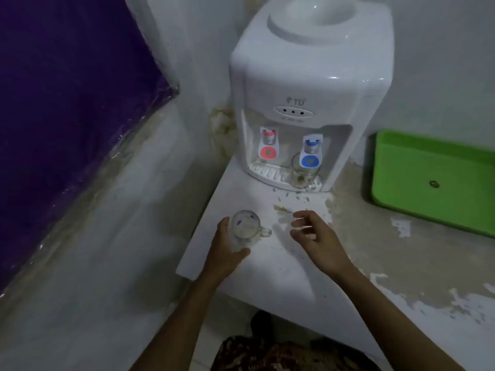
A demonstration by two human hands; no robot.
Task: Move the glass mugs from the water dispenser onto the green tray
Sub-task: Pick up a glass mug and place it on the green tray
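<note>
My left hand (227, 250) is wrapped around a clear glass mug (245, 228) over the white counter, and the mug's handle points right. My right hand (314, 234) hovers just right of that handle, fingers apart and holding nothing. A second glass mug (301, 171) stands on the drip tray of the white water dispenser (308, 84), under the blue tap. The green tray (434, 162) lies at the right on the counter, with nothing on it but a small round mark.
The white counter (267, 263) has peeling paint and ends near my left arm. A purple plastic-wrapped panel (67, 103) leans at the left. The dispenser's red tap (268, 145) has no mug under it. Walls close in behind the dispenser.
</note>
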